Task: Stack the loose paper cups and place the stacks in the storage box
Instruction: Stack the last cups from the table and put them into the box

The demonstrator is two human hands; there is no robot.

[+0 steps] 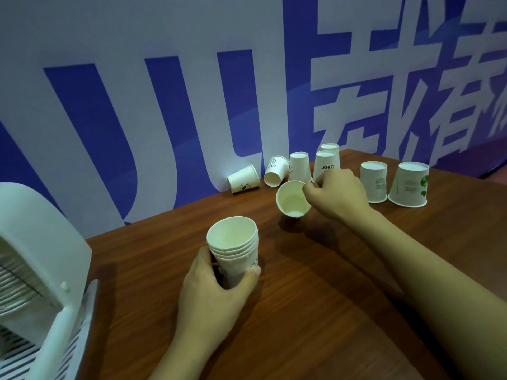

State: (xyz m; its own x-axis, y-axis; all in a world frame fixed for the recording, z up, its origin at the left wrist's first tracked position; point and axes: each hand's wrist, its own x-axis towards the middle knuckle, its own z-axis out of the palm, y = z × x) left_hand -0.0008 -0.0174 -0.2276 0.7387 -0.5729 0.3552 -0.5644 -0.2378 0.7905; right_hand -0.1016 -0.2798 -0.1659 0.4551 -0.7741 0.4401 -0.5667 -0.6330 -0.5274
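My left hand (216, 286) grips a stack of several nested white paper cups (233, 248), upright with the mouth up, just above the brown table. My right hand (336, 196) pinches the rim of a single paper cup (293, 199), tilted so its open mouth faces me, lifted off the table beyond the stack. Loose cups line the back by the wall: two lie on their sides (243, 179) (275, 171), and several stand upside down (299, 165) (374, 181) (410, 183). The white storage box (35, 270) sits at the left edge.
The wooden table (315, 297) ends at a blue and white banner wall (164, 105) just behind the cups. The storage box has slatted sides and a curved white part above it. The table's far edge runs past the right-hand cups.
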